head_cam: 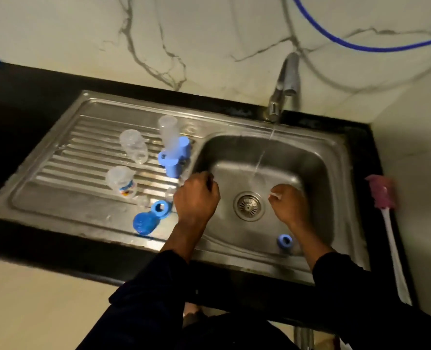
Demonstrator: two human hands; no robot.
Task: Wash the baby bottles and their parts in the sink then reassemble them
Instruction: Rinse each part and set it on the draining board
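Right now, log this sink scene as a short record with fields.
tap: running, stream falls into the basin
left hand: fingers curled at the basin's left edge; contents hidden
right hand: pinches a small pale part right of the stream
in basin: one blue ring near the front wall
drainboard: three clear bottles, blue cap, blue collar
brush: on the counter, right of the sink

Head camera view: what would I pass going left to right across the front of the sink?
Blue domed cap → left hand → drain → right hand, pinching a small pale part → pink bottle brush.
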